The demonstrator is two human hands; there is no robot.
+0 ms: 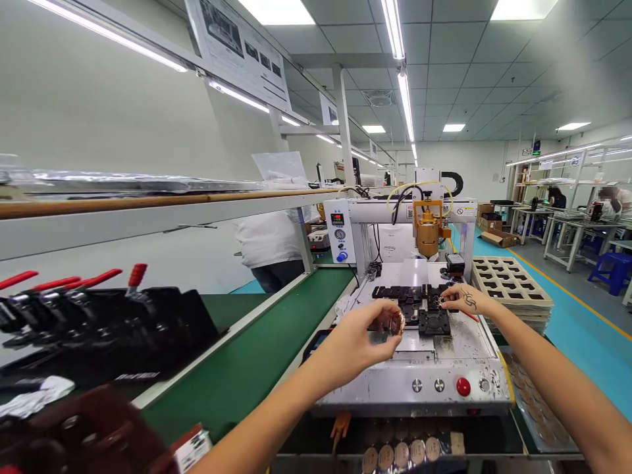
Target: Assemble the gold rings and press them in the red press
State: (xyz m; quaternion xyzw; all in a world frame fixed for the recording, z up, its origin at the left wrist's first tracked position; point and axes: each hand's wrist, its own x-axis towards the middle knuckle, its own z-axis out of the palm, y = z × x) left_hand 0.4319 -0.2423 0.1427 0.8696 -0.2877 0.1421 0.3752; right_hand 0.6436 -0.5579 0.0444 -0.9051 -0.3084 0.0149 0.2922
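My left hand is closed on a round copper-coloured part, held by its edge between thumb and fingers above the front of a white benchtop machine. My right hand is pinched at the right side of the black fixture blocks on the machine's bed; whatever is between its fingertips is too small to make out. Behind the fixtures hangs the machine's brass-coloured head. A red button and several metal buttons line the machine's front panel.
A green conveyor belt runs along the left, with red-handled toggle clamps beyond it. Stacked trays with cut-outs stand at the right. Round copper-coloured discs lie below the machine. A person in white is behind the belt.
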